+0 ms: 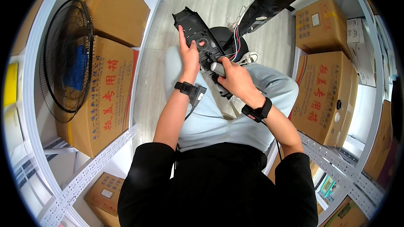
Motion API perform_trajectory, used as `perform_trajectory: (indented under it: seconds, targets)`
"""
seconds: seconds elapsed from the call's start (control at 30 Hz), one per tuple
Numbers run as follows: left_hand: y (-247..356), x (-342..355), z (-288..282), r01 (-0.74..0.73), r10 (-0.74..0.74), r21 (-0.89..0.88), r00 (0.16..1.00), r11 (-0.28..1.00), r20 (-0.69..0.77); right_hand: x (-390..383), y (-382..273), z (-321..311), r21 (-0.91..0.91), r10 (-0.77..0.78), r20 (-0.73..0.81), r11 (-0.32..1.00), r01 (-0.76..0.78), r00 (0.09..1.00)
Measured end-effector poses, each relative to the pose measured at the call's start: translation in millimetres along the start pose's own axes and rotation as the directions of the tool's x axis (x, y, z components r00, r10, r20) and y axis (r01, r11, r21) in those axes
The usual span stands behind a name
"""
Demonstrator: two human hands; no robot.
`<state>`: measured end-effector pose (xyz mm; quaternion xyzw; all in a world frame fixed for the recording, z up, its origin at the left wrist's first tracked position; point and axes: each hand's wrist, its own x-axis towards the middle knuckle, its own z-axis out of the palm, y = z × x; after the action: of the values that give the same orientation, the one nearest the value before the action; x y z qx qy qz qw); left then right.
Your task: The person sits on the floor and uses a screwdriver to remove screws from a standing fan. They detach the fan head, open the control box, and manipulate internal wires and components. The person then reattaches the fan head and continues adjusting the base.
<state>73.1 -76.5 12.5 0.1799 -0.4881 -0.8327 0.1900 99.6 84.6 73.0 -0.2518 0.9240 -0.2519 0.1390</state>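
A long black plastic housing (pixel 192 26) with ribs and a round opening lies tilted over my lap, between my knees. My left hand (pixel 190 59) grips its left side, index finger stretched along the surface. In my right hand (pixel 236 78) is a tool with a rounded grey handle (pixel 218 69); the fingers wrap round it at the housing's lower right side. The tool's working end cannot be made out clearly. Red, blue and white wires (pixel 238 44) run from beside the housing up to a black column (pixel 269 6) leaning at the upper right.
Metal shelving (pixel 90 166) holding cardboard boxes (pixel 110 96) flanks me on the left, with more boxes (pixel 317 96) on the right. A round black fan guard (pixel 67 61) rests against the left boxes. Behind the housing stands a round black base (pixel 222 35) on the light floor (pixel 168 4).
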Motion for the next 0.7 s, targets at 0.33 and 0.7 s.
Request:
perform_trajectory:
  seconds: [0.33,0.7]
  targets:
    - [-5.3,3.3,-5.5,-0.021,0.021,-0.006,1.000,1.000,0.011,33.4,24.4,-38.4,0.165,0.133,-0.234,0.982,-0.095,0.963]
    - [-6.9,4.4,-3.8,0.024,-0.022,-0.037,0.999,0.999,0.048,43.5,72.5,7.9,0.303,0.102,-0.195,0.952,-0.039,0.975]
